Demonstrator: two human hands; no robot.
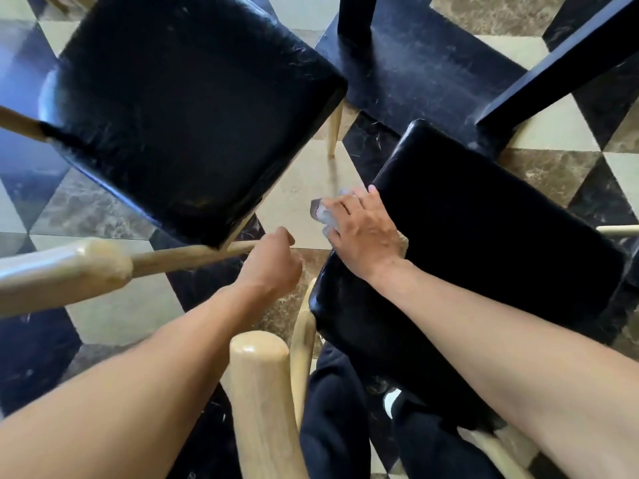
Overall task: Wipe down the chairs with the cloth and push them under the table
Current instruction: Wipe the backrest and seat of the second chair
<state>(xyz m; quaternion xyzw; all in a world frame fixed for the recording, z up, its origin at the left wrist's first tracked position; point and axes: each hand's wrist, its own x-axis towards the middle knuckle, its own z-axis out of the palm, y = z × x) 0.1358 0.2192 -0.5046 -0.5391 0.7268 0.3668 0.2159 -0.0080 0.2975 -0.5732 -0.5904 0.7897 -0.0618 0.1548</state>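
Head view looks straight down on two black-cushioned chairs with pale wooden frames, standing on a checkered marble floor (304, 198). The right hand (363, 233) lies palm down at the near-left edge of the right chair's seat (484, 236), its fingers spread fairly flat and pressing a pale, crumpled cloth (323, 210) against that edge; part of the cloth sticks out past the fingertips over the floor (how much of it lies under the palm cannot be told). The left hand (273, 261) hovers in the gap between the two chairs, its grip narrow, fingers curled into a loose fist; it is just beside the wooden rail (193, 255) of the left chair, and whether it pinches the rail's end or holds nothing cannot be told. The left chair's seat (186, 112) is tilted in the view and shows pale scuffs on its black surface. Beyond both chairs stand the dark legs and base (415, 74) of the bench. Low in the frame, the person's dark trousers (332, 420) show beside the right chair's pale backrest post (259, 392).
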